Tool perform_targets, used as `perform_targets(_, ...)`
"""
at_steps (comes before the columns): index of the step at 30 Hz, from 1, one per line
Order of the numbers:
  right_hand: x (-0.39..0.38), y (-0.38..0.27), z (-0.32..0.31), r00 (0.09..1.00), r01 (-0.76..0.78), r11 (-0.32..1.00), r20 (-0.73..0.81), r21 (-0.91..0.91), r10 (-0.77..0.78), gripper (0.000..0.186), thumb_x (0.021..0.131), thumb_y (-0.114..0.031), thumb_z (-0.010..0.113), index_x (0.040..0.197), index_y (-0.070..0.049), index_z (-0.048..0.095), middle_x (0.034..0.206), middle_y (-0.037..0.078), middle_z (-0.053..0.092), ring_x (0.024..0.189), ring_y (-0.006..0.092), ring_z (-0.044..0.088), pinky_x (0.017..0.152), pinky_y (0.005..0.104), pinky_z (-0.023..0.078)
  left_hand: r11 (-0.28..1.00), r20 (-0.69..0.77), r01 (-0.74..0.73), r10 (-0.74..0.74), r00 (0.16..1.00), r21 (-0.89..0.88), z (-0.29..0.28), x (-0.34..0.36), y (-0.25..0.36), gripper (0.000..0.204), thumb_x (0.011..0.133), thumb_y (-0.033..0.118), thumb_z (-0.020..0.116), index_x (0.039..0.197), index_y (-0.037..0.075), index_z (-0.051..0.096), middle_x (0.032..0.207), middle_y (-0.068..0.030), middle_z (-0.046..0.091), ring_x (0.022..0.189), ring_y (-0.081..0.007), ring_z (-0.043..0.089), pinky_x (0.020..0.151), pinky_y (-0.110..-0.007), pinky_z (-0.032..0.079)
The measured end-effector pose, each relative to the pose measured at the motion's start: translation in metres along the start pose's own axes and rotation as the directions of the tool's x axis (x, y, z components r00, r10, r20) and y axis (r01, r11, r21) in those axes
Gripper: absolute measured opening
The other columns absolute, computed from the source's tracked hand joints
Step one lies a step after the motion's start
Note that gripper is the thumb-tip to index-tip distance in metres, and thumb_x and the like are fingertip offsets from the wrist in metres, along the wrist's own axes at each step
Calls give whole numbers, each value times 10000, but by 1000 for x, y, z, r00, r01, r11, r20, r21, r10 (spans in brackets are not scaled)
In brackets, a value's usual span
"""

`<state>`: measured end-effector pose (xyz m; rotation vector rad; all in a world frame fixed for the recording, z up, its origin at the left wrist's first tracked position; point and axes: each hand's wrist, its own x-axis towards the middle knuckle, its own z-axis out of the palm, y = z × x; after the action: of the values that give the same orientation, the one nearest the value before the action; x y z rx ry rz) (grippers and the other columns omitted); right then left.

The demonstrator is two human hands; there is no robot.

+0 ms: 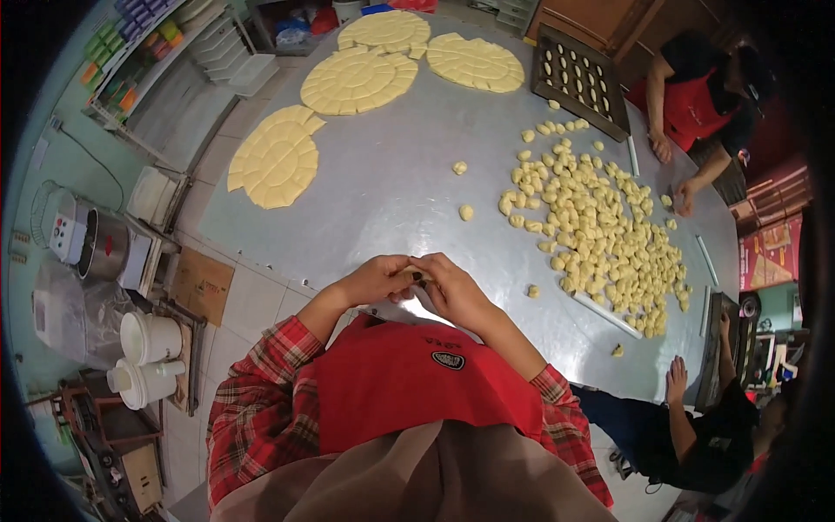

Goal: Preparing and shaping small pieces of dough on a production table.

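My left hand point(376, 280) and my right hand point(450, 290) meet over the near edge of the steel table, fingers pinched around a small pale piece, apparently dough, with a dark bit in it point(418, 277); its detail is partly hidden. Beyond them, scored flat dough rounds point(272, 158) lie at the upper left. A large spread of small dough balls point(613, 235) covers the right side, with a few loose ones point(466, 211) closer to my hands. A white rolling pin point(607, 315) lies beside the spread.
A dark baking tray point(574, 74) holds rows of shaped pieces. Co-workers in dark tops stand at the upper right point(678, 96) and lower right point(713, 426), hands at the table. Shelving point(217, 48), a mixer point(103, 244) and white buckets point(146, 339) line the left.
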<state>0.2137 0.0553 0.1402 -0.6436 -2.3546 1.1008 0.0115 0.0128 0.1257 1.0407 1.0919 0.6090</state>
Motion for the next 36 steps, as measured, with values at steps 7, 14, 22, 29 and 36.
perform_targets(7, -21, -10, -8, 995, -102, 944, -35, -313, 96, 329, 829, -82, 595, 1150, -36, 537, 990, 150, 586, 840, 337, 598, 695, 398, 513, 999, 161, -30, 27, 987, 17, 19, 20, 4, 217, 964, 162, 491, 1090, 14, 588, 767, 51, 539, 670, -39, 454, 600, -204, 390)
perform_targets(14, -50, 2, -8, 986, -149, 983, -87, -111, 140, 133, 800, -53, 561, 924, -24, 597, 798, 166, 607, 733, 356, 607, 654, 414, 495, 911, 52, -242, 239, 970, 334, 9, 26, -14, 179, 935, 155, 523, 966, 32, 647, 715, 1, 553, 665, -89, 505, 633, -261, 431)
perform_targets(22, -111, 66, 28, 930, -357, 766, -126, -534, 346, 604, 741, -149, 600, 1299, 20, 445, 1439, 224, 315, 1350, 419, 252, 1093, 533, 232, 293, -166, 0, 541, 825, 956, -30, 38, -93, 632, 803, 267, 601, 1314, -48, 404, 1486, -170, 235, 1352, -412, 227, 1060, -586, 229)
perform_targets(29, -39, 111, 2, 905, -396, 678, -386, -619, 176, 408, 802, -91, 562, 1202, -15, 547, 1336, 218, 440, 1261, 424, 368, 1052, 528, 278, 239, -214, 32, 790, 575, 970, -103, 87, -42, 360, 827, 209, 616, 1160, 74, 598, 1264, -146, 506, 1202, -349, 441, 1047, -478, 310)
perform_targets(36, -48, 69, 78, 709, -349, 861, -497, 370, 501, 273, 902, -38, 468, 1164, 8, 531, 993, 166, 573, 859, 238, 584, 773, 292, 462, 802, -571, -586, 429, 700, -115, -61, 48, -111, 269, 905, 65, 557, 1174, 62, 565, 988, -94, 578, 857, -186, 605, 723, -302, 512)
